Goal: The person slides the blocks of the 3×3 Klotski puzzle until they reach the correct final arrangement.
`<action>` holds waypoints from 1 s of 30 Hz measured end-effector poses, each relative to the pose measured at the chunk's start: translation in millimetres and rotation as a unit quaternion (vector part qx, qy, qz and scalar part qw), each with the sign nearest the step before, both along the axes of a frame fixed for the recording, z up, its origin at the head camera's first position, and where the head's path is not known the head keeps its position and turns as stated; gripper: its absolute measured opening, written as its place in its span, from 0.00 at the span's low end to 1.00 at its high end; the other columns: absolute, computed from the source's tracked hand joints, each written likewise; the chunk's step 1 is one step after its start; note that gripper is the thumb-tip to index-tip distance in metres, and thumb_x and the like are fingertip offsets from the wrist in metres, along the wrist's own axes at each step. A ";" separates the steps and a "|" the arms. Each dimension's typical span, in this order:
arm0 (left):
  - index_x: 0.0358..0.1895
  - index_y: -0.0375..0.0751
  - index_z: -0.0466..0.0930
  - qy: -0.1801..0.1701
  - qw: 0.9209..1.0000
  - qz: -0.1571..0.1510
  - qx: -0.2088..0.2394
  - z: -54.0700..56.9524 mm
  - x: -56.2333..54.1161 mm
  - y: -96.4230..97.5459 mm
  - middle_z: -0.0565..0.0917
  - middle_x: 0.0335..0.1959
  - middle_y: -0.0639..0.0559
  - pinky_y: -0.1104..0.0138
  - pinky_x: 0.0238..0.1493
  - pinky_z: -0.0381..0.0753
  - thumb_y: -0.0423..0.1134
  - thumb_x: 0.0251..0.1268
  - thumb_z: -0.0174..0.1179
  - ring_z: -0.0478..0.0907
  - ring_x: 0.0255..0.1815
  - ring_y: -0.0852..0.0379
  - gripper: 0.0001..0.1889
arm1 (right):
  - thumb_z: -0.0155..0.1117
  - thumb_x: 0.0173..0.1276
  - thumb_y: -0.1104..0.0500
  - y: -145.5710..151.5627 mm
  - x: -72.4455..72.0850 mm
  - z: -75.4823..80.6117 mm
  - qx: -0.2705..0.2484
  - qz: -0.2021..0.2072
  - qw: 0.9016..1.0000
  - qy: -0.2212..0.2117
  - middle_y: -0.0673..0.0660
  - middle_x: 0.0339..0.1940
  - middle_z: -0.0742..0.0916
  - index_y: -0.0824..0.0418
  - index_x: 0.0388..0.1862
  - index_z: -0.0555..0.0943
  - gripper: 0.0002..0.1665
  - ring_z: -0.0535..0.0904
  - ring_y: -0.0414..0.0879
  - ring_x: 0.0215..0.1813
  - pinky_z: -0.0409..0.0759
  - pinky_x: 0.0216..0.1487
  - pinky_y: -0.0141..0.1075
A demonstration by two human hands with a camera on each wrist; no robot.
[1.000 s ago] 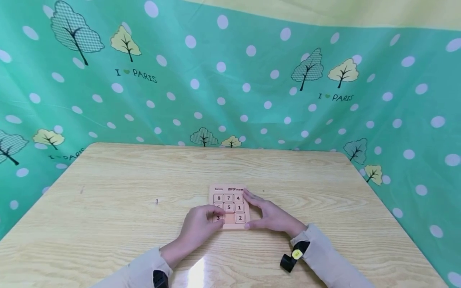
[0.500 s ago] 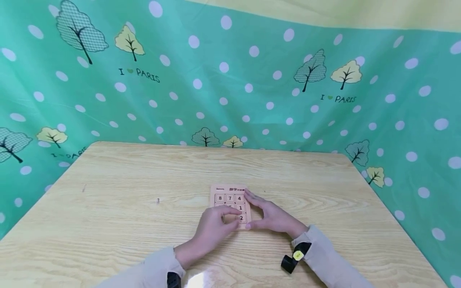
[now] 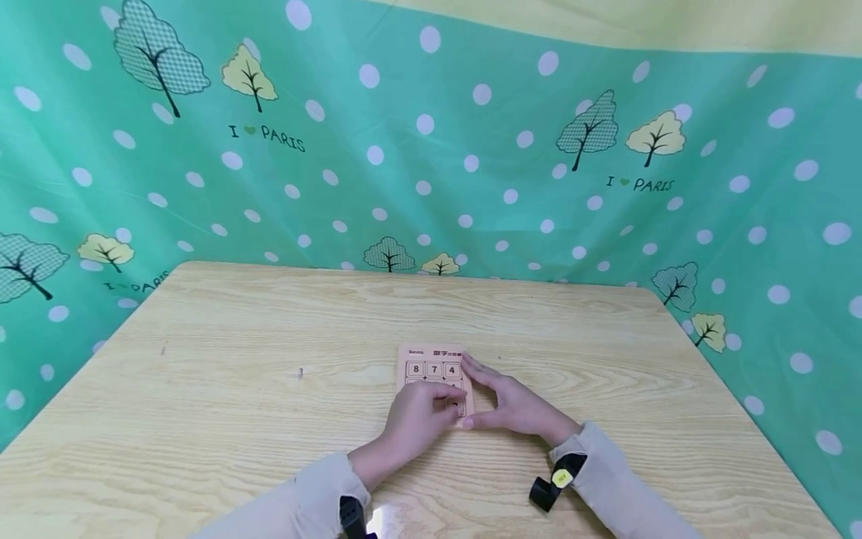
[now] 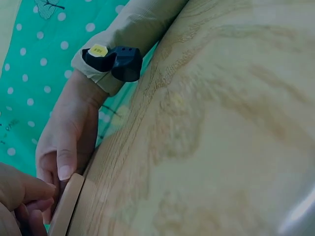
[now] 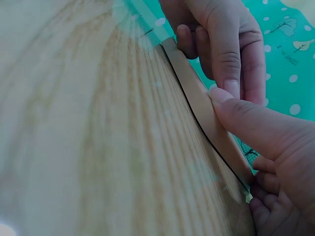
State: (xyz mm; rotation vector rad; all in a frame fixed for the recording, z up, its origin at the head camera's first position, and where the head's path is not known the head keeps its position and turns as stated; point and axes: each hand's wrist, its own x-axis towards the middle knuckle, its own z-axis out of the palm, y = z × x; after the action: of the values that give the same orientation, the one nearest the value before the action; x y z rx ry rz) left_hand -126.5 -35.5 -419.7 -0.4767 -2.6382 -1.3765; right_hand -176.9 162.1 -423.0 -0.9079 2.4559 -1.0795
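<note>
A pale pink sliding number puzzle (image 3: 402, 368) lies on the wooden table, its top row showing 8, 7 and 4. My left hand (image 3: 416, 419) reaches over its lower part, with index finger and thumb close together at the lower right tile, marked 2 (image 3: 461, 409). Most of the middle and bottom rows are hidden behind this hand. My right hand (image 3: 515, 408) holds the puzzle by its right side, fingers up at the top right corner and thumb at the bottom right one. In the right wrist view, the right thumb (image 5: 241, 110) presses on the frame's near edge (image 5: 197, 103).
The light wooden table (image 3: 202, 419) stretches around the puzzle, with a small dark mark (image 3: 301, 373) on its left part. Behind it hangs a green dotted cloth (image 3: 377, 135) printed with trees. A black wrist camera (image 3: 544, 492) sits below the right wrist.
My left hand has moved right across the puzzle's lower part, from beside tile 3 to tile 2. The right hand keeps its hold. The head view has shifted slightly.
</note>
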 end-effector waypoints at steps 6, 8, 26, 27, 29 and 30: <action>0.40 0.44 0.86 -0.011 1.000 -0.003 -0.012 0.8 -1.4 1.6 0.87 0.41 0.52 0.58 0.49 0.77 0.34 0.50 0.68 0.82 0.47 0.54 0.11 | 0.71 0.53 0.41 0.7 -0.2 -1.7 -0.001 0.003 1.000 0.007 0.50 0.77 0.52 0.57 0.74 0.54 0.57 0.46 0.52 0.76 0.46 0.72 0.51; 0.40 0.43 0.86 -0.015 1.000 -0.004 -0.011 0.9 -1.6 1.7 0.87 0.41 0.52 0.57 0.49 0.77 0.34 0.50 0.68 0.82 0.47 0.53 0.11 | 0.71 0.53 0.41 0.9 -0.3 -2.2 -0.001 0.004 1.000 0.010 0.51 0.77 0.52 0.57 0.74 0.54 0.56 0.46 0.53 0.76 0.47 0.71 0.52; 0.40 0.44 0.86 -0.032 0.999 0.000 -0.025 2.6 -3.1 1.3 0.86 0.42 0.52 0.70 0.38 0.74 0.35 0.48 0.70 0.80 0.36 0.60 0.13 | 0.71 0.52 0.39 -0.3 0.1 -0.2 0.010 -0.003 1.000 0.004 0.49 0.77 0.51 0.56 0.75 0.53 0.58 0.46 0.50 0.76 0.47 0.72 0.50; 0.40 0.44 0.86 -0.032 0.999 -0.002 -0.026 2.5 -3.2 1.3 0.86 0.42 0.52 0.69 0.38 0.74 0.36 0.48 0.69 0.80 0.36 0.60 0.13 | 0.71 0.52 0.39 -0.3 -0.1 -0.6 0.011 -0.005 1.000 0.003 0.48 0.77 0.51 0.55 0.75 0.53 0.58 0.46 0.49 0.76 0.47 0.72 0.49; 0.41 0.44 0.86 -0.030 0.999 -0.005 -0.029 2.8 -3.6 1.6 0.87 0.41 0.52 0.68 0.41 0.75 0.36 0.48 0.69 0.80 0.39 0.59 0.13 | 0.71 0.51 0.39 -0.1 -0.4 -1.2 0.011 -0.005 1.000 0.003 0.48 0.77 0.51 0.55 0.75 0.53 0.58 0.46 0.49 0.76 0.47 0.72 0.49; 0.41 0.44 0.86 -0.029 0.999 -0.006 -0.030 2.8 -3.7 1.7 0.87 0.41 0.53 0.68 0.42 0.75 0.36 0.48 0.69 0.81 0.41 0.59 0.13 | 0.71 0.51 0.39 -0.2 -0.5 -1.4 0.011 -0.005 1.000 0.004 0.48 0.77 0.52 0.55 0.75 0.53 0.58 0.46 0.49 0.76 0.47 0.72 0.49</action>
State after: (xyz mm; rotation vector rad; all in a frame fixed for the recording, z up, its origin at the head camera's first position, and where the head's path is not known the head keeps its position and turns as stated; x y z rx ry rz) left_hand -130.1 -33.9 -416.9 -0.4662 -2.7336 -1.3372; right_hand -177.4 162.0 -424.5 -0.8967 2.4748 -1.0529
